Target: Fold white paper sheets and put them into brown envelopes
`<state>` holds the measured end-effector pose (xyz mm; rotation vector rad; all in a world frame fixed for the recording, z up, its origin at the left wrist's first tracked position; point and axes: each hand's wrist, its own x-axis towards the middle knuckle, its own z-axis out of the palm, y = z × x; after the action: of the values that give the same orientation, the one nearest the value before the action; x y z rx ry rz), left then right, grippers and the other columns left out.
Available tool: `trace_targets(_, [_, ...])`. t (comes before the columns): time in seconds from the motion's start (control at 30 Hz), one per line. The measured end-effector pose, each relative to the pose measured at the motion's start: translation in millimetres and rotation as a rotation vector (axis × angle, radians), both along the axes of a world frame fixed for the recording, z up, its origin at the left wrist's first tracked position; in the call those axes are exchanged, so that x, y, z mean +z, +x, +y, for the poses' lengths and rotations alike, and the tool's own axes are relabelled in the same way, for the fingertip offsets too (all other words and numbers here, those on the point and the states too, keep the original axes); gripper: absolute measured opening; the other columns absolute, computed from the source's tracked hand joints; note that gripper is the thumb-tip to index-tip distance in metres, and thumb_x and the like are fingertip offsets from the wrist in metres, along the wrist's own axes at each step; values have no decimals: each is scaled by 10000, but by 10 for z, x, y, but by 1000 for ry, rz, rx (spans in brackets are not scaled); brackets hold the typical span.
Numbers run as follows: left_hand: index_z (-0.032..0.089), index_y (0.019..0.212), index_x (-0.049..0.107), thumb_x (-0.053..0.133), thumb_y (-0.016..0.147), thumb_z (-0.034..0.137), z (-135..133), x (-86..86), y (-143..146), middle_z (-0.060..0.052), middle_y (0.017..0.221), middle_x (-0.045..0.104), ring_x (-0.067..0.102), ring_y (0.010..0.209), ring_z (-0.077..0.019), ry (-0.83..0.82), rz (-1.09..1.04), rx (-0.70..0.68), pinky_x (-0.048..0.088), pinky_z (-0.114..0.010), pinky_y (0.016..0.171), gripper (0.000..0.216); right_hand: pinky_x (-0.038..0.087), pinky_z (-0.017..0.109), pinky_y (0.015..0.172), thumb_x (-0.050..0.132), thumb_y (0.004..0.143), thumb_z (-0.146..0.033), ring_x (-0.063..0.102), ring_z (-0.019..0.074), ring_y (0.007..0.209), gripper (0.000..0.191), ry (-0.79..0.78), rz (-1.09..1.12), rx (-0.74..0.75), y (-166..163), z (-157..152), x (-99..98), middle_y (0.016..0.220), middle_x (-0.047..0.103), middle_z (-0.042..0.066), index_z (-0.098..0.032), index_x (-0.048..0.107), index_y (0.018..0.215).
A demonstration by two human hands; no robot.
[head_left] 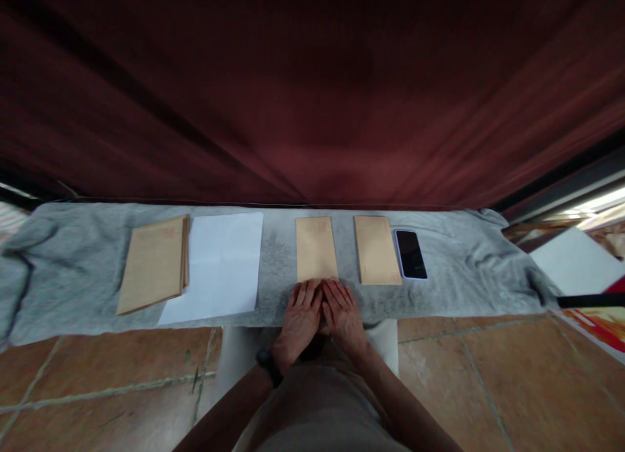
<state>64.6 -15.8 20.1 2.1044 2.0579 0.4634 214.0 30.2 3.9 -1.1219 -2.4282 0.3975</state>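
A brown envelope (pixel 316 247) lies on the grey cloth in front of me, its near end under my fingertips. My left hand (pixel 301 312) rests flat on that near end, fingers stretched out. Beside it my right hand (pixel 343 310) lies flat too, the index fingers of both hands close together. Neither hand grips anything. To the right sits a second brown envelope or small stack of them (pixel 377 250). Farther left is a stack of larger-looking brown envelopes (pixel 152 266), partly over white paper sheets (pixel 224 263).
A phone (pixel 411 254) with a dark screen lies right of the envelopes. The grey cloth (pixel 459 263) covers a narrow surface. A dark red curtain (pixel 312 113) hangs behind it. Tiled floor (pixel 449 367) shows below. A white sheet or board (pixel 579 260) stands at the far right.
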Motion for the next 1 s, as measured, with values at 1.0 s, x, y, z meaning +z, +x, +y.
trace_targets(1.0, [176, 1193, 635, 667, 768, 192, 424, 45, -430, -15, 835, 698, 679, 784, -193, -73, -739, 564, 539, -323, 766, 427, 314, 465, 1211, 443, 1006, -223, 526, 264, 1364, 492, 142, -47, -90, -58, -60, -35, 1502, 558, 89, -172, 510, 1490])
